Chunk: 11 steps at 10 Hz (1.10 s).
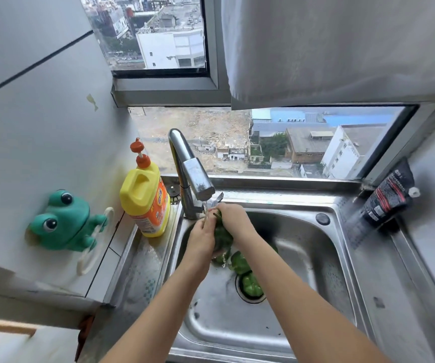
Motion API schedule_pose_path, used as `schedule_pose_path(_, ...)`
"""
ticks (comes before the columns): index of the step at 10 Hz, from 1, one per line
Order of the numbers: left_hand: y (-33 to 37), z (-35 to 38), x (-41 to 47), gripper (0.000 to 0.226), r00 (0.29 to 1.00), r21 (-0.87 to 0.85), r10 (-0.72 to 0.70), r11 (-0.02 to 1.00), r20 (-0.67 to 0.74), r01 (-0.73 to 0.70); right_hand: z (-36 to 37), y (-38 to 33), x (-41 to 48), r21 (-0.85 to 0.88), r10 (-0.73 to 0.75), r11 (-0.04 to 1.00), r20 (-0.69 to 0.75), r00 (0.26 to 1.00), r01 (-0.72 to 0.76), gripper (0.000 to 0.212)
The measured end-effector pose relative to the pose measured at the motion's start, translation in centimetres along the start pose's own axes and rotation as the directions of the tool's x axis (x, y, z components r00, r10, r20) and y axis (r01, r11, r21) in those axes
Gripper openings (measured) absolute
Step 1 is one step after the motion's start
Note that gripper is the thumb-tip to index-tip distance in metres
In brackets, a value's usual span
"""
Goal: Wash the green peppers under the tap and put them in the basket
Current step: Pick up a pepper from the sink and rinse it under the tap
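Sink (303,258): one glossy dark-green pepper (251,284) sits on the drain, and a second pepper (238,263) lies just beyond it. A third pepper (223,235), wet and lobed, is held under the tap (190,169) stream. The left hand (202,239) cups its side, fingers curled. The right hand (233,218) wraps over the top. A yellow detergent bottle (144,200) stands left of the tap.

Only one view is supplied, taken by a wide-angle camera worn on the head. The sink (316,258) is looked down upon from above its near edge, with the lens tilted forward and down. The sink is held close and fills the lower middle. Beyond the sink, the tap (185,166) and the window (316,142) are also taken in.
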<state>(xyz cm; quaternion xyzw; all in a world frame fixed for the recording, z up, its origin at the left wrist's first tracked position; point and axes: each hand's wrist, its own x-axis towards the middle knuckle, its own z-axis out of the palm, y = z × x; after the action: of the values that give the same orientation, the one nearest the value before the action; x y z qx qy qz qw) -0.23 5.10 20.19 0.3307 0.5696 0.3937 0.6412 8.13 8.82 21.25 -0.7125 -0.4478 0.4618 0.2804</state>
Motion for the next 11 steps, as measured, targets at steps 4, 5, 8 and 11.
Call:
schedule_pose_path(4, 4.3, -0.6, -0.1, 0.034, 0.949, -0.145, -0.286, 0.941, 0.134, 0.304, 0.1, 1.7, -2.0, -0.074, -0.607, 0.792, -0.199, 0.769, 0.606, 0.03)
schedule_pose_path(5, 4.0, 0.8, -0.6, 0.019, 1.0, -0.044, -0.012, 0.999, 0.0, 0.012, 0.2, 0.6, -2.2, 0.33, -0.194, 0.914, -0.159, 0.968, 0.238, 0.035)
schedule_pose_path(8, 1.7, 1.6, -0.6, 0.035, 0.885, 0.438, 0.444, 0.83, -0.144, -0.345, -0.4, 0.2, -1.8, 0.538, 0.024, 0.843, -0.093, 0.995, 0.03, 0.03)
schedule_pose_path(11, 4.7, 1.7, -0.6, 0.034, 0.988, -0.192, -0.153, 0.97, -0.006, 0.149, 0.1, 2.2, -2.0, -0.323, -0.851, 0.52, -0.271, 0.449, 0.791, 0.025)
